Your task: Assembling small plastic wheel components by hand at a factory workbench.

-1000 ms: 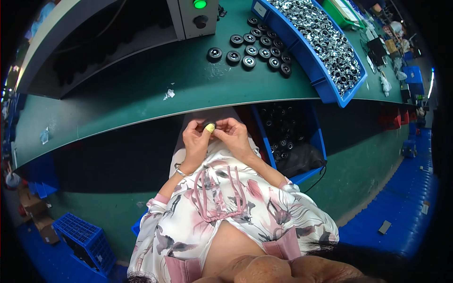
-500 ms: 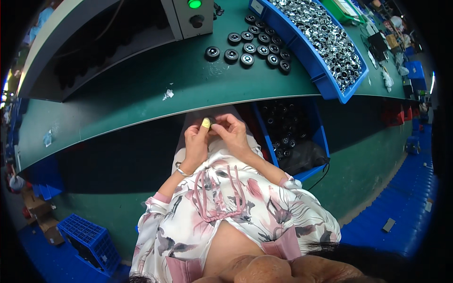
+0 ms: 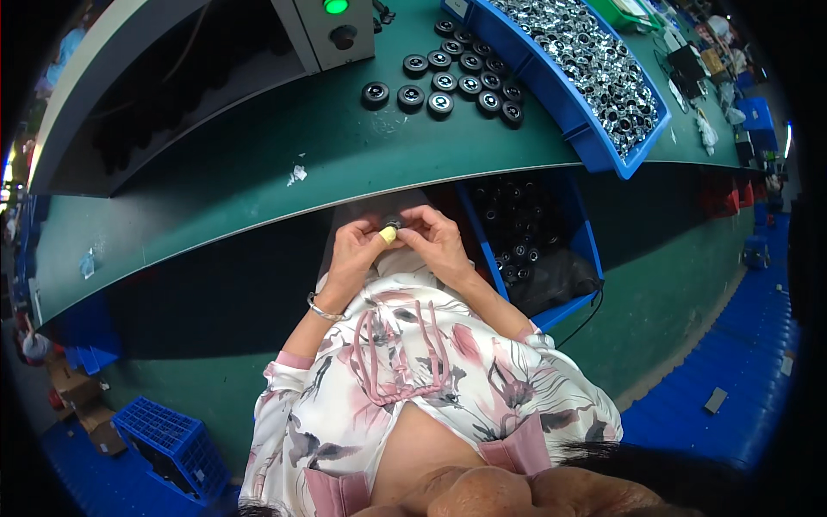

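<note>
My left hand (image 3: 355, 250) and my right hand (image 3: 438, 241) meet just below the edge of the green workbench (image 3: 258, 189), over my lap. Between their fingertips they pinch a small dark round part (image 3: 394, 221). A yellow finger cot (image 3: 388, 233) covers my left thumb tip, and a silver bangle sits on my left wrist. Most of the small part is hidden by my fingers.
Several black round wheels (image 3: 457, 77) lie in rows on the bench. A long blue tray (image 3: 594, 77) of shiny metal parts stands to the right. A grey control box with a green lamp (image 3: 332, 26) is at the back. A blue bin (image 3: 534, 241) of black parts sits under the bench.
My hands stay together at the bench edge, with only small finger shifts around the part. The view has drifted slightly.
</note>
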Motion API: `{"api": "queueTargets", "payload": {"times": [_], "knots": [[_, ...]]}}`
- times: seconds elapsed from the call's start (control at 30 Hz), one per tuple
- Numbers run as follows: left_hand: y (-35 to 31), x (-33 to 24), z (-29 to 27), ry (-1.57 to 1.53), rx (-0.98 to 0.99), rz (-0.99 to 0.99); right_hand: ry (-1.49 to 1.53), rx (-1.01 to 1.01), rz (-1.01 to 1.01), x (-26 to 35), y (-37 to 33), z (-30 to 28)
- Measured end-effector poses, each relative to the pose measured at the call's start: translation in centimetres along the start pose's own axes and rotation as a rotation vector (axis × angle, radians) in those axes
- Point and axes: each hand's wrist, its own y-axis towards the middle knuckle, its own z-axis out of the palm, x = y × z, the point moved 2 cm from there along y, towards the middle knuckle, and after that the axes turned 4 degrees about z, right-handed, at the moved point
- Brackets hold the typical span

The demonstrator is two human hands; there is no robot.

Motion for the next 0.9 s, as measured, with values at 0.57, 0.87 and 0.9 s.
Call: {"api": "queueTargets", "payload": {"times": [0.57, 0.87, 0.9], "knots": [[-0.1, 2.4, -0.9, 0.169, -0.176, 0.171, -0.383, -0.195, -0.335, 1.3, -0.9, 1.4], [-0.3, 1.8, -0.4, -0.201, -0.155, -0.037, 0.154, -0.051, 0.039, 0.4, 0.0, 0.6], [-0.4, 1.6, -0.2, -0.251, -0.158, -0.049, 0.153, -0.053, 0.04, 0.5, -0.1, 0.5]]}}
